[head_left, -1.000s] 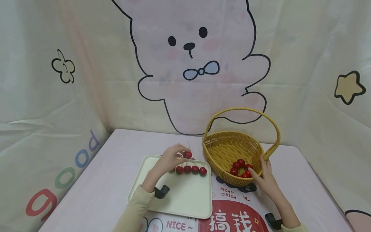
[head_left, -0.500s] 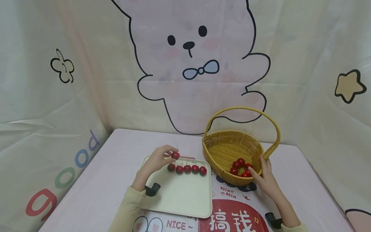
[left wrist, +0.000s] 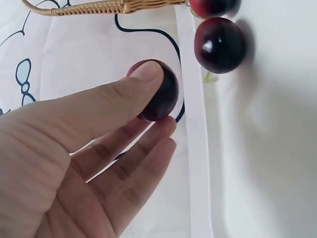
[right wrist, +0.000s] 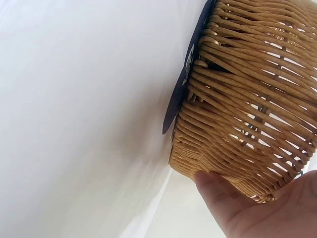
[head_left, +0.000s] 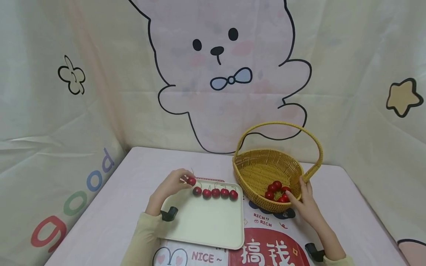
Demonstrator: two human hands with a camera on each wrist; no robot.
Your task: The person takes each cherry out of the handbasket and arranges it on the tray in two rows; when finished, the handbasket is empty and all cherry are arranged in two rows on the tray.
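My left hand (head_left: pixel 173 183) pinches a dark red cherry (left wrist: pixel 166 94) between thumb and fingers, just above the tray's far left corner. In the head view, a thin stem stands up from that cherry. A row of several cherries (head_left: pixel 215 193) lies along the far side of the cream tray (head_left: pixel 206 225). My right hand (head_left: pixel 307 205) holds the right side of the yellow woven basket (head_left: pixel 259 171) near the foot of its handle. One finger (right wrist: pixel 218 193) presses the basket's outer wall in the right wrist view. Several red cherries (head_left: pixel 277 191) sit in the basket's near right part.
The basket's tall arched handle (head_left: pixel 277 123) rises behind. Under the tray and basket lies a white table (head_left: pixel 110 214) with printed red and black drawings. A curtain (head_left: pixel 133 122) with a bear drawing hangs right behind the table's far edge.
My left hand has carried the cherry leftward along the tray's far edge, from above the row to beyond its left end. My right hand stays on the basket.
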